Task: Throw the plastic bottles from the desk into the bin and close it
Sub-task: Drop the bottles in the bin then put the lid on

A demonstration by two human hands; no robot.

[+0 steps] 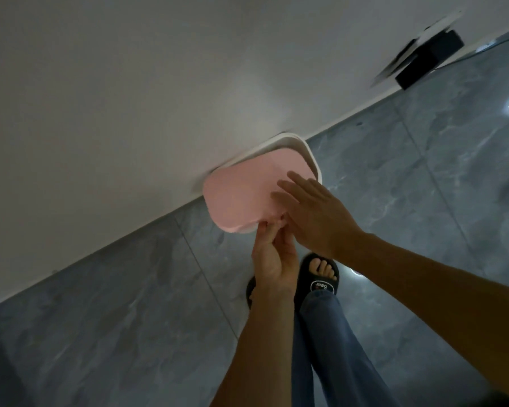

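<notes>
Bin (312, 155), white-rimmed, standing on the grey tiled floor (115, 304) against the white wall (130, 83). Its pink lid (241, 189) lies across the top. Right hand (312, 212) open, fingers spread, palm flat on the right part of the lid. Left hand (272, 254) below it, fingertips pinching the lid's near edge. A black sandal (321, 277) is near the bin. No bottles visible
</notes>
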